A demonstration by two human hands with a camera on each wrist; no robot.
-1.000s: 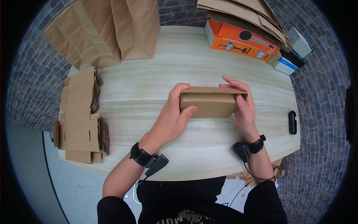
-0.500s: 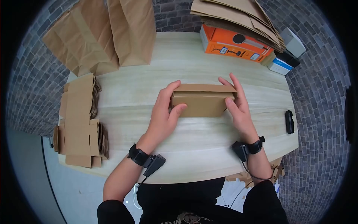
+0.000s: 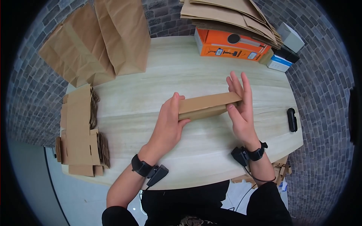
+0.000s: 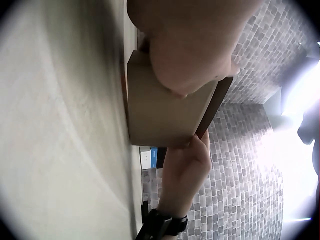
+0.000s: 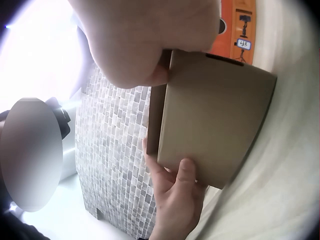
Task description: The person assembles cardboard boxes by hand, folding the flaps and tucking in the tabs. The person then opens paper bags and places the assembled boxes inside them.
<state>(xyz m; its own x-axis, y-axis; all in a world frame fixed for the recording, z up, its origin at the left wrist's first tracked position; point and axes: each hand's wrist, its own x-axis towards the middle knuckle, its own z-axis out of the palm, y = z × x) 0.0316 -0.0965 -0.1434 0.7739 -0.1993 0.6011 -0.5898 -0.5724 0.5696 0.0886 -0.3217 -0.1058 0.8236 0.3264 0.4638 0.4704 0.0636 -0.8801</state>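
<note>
Both hands hold a small brown cardboard box [image 3: 207,106] over the middle of the table. Its top flap lies over the near face, and the right end sits farther back than the left in the head view. My left hand [image 3: 166,122] grips the left end, thumb at the lower front and fingers round the side. At the other end, my right hand [image 3: 243,118] touches the corner with its thumb, its fingers stretched straight up beyond the edge. The right wrist view shows the left thumb [image 5: 186,170] pressed on the box's broad front face, below a dark slot.
Stacked flat cardboard blanks [image 3: 79,128] lie along the table's left side. Two large paper bags [image 3: 124,41] stand behind them. At the back right, an orange box [image 3: 230,47] bears more flat brown sheets [image 3: 233,17]. A black object [image 3: 292,119] sits near the right edge.
The box has tilted, so its top flap shows broadly and the gap under it has narrowed. The left hand has turned with it, while the right fingers have straightened upward. The head view has shifted slightly.
</note>
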